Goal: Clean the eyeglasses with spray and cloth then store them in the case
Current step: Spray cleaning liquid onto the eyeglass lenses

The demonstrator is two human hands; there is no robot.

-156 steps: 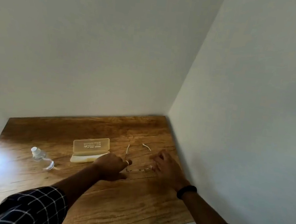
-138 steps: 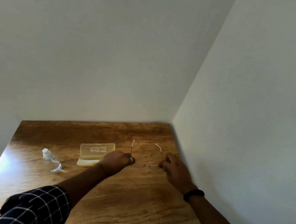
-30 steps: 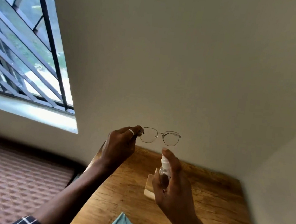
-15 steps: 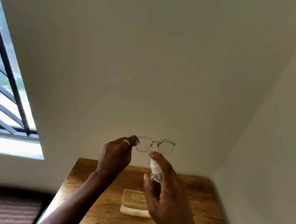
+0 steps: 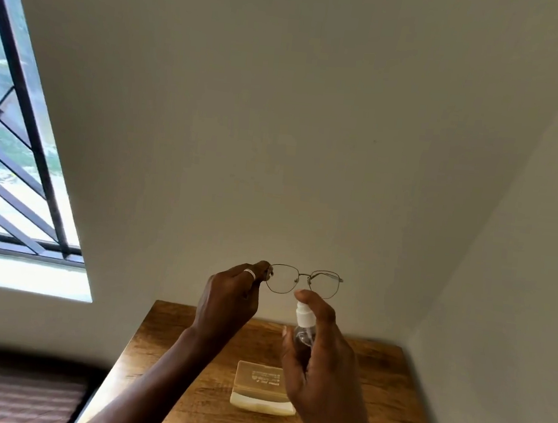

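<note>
Glasses (image 5: pixel 303 281) raised above counter (image 5: pixel 391 378), pinched at one end by left hand (image 5: pixel 228 304); right hand (image 5: pixel 318 360) wrapped round spray (image 5: pixel 304 320), forefinger on nozzle; wiping and casing (image 5: pixel 264 390) outstanding

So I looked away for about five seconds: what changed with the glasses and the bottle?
The eyeglasses came off the table and are held up by the left hand at one end. The spray bottle left the table too; the right hand holds it below the lenses, a fingertip on its pump. The case stayed on the table.
</note>
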